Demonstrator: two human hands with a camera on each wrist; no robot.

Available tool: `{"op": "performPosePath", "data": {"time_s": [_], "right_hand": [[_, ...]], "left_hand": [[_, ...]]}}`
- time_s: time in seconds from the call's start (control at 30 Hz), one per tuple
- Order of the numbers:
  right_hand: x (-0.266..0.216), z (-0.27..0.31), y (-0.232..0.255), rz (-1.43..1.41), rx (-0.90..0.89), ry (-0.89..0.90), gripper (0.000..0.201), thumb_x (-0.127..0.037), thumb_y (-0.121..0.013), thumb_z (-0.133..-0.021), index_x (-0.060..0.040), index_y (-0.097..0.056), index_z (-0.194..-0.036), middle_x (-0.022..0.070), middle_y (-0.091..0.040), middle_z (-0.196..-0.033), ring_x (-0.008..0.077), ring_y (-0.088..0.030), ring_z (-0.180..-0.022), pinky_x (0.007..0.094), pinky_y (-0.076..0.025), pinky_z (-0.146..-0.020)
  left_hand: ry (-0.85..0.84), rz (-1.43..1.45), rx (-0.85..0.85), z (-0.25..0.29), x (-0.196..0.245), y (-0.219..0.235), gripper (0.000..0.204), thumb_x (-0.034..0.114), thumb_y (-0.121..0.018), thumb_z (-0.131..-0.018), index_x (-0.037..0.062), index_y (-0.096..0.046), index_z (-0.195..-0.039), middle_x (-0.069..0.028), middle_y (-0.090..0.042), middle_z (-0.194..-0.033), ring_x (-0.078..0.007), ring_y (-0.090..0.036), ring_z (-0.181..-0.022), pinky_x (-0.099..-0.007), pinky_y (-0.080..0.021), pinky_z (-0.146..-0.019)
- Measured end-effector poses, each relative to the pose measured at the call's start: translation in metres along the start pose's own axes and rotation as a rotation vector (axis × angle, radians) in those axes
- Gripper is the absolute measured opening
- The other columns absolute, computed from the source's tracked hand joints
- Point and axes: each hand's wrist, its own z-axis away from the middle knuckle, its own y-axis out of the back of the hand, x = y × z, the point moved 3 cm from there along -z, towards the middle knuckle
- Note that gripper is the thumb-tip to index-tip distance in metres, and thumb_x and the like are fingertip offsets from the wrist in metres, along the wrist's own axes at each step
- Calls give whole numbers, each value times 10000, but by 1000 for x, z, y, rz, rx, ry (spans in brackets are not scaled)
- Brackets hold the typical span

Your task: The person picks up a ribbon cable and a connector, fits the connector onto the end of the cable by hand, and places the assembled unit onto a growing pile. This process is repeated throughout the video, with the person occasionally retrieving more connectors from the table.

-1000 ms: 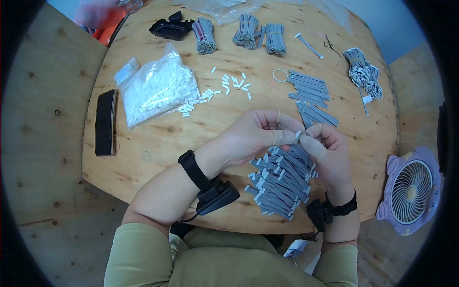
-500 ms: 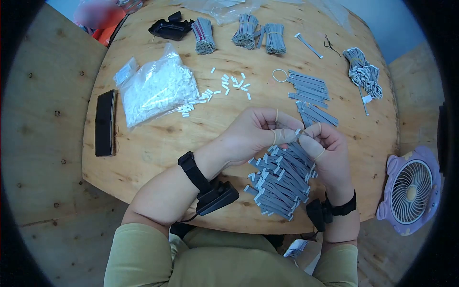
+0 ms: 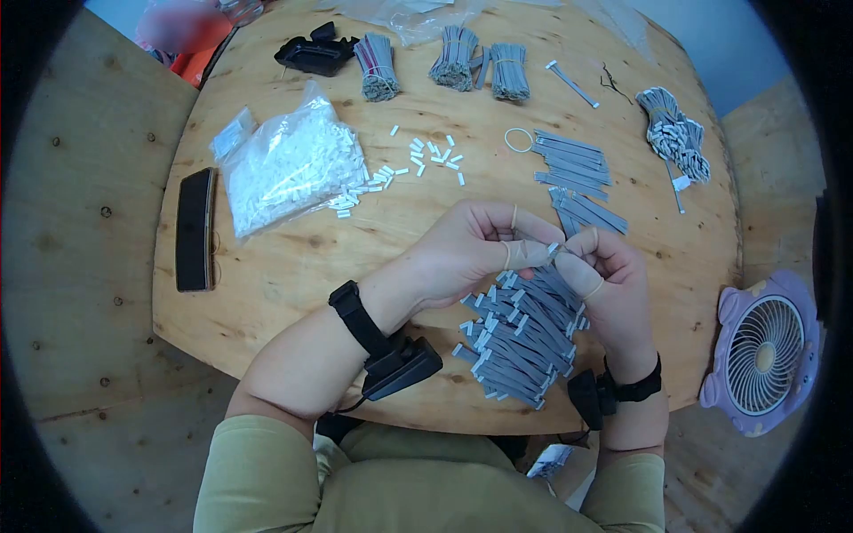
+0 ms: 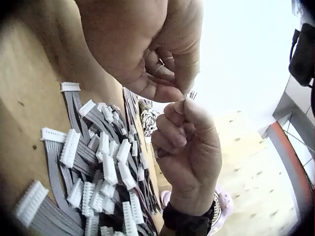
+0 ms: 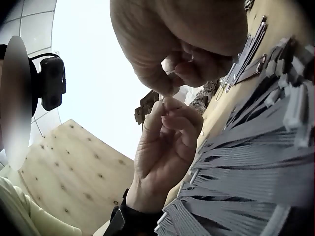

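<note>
Over the far end of a heap of grey ribbon cables (image 3: pixel 520 333) with white plugs, both hands meet fingertip to fingertip. My left hand (image 3: pixel 480 253) pinches a small white connector (image 3: pixel 553 250) between thumb and forefinger. From the other side, my right hand (image 3: pixel 613 284) pinches the end of a ribbon cable, mostly hidden by the fingers. Thin wire ends (image 4: pixel 193 94) poke out past the fingertips in the left wrist view. Pale finger cots cover some of the fingers and thumbs. In the right wrist view the heaped cables (image 5: pixel 256 162) lie beside the hands.
A clear bag of white connectors (image 3: pixel 293 169) lies left, with loose connectors (image 3: pixel 418 160) spilled beside it. Loose cable strips (image 3: pixel 573 164) lie beyond the hands. Tied cable bundles (image 3: pixel 458 62) stand at the back. A phone (image 3: pixel 195 229) lies far left, a purple fan (image 3: pixel 764 355) right.
Both hands stay joined at nearly the same spot over the heap, with only slight fingertip shifts at the connector. The things on the table have not moved.
</note>
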Motion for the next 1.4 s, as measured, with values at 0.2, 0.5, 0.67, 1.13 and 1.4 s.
{"op": "performPosePath", "data": {"time_s": [0.2,0.5,0.67,1.13,1.4], "right_hand": [[1,0,1,16,25,-32,47,-50,-578,-762,-30,-536,-769,-34,-532,-652,-1,-451,-567,148,-359,-513],[3,1,0,64,30,-26,58,-57,-579,-770,-27,-531,-761,-33,-529,-648,2,-450,-563,152,-358,-499],[0,0,-4,5,47,-55,39,-42,-554,-788,-23,-524,-775,-28,-532,-667,7,-459,-581,155,-368,-522],[8,-1,-7,-19,70,-11,24,-42,-538,-805,-22,-524,-804,-36,-524,-693,5,-456,-611,156,-370,-556],[0,0,-3,-34,-10,-44,63,-70,-565,-791,-25,-534,-824,-32,-532,-697,8,-462,-612,152,-370,-553]], "left_hand": [[-17,-15,6,-1,-2,1,201,40,-604,-758,-11,-583,-951,-79,-609,-854,-98,-576,-730,-194,-474,-662],[-28,-156,56,-1,-1,1,204,30,-585,-772,-12,-575,-971,-86,-608,-880,-107,-579,-763,-216,-477,-686],[-46,-139,49,-1,-1,2,201,24,-579,-774,-12,-571,-972,-86,-608,-881,-110,-580,-767,-219,-478,-684],[-57,-190,75,-1,-1,1,185,43,-587,-776,-1,-583,-955,-67,-610,-854,-86,-568,-728,-202,-472,-659],[-31,-49,40,-1,-1,-1,207,56,-585,-778,-9,-576,-975,-84,-608,-861,-103,-572,-727,-207,-474,-650]]}}
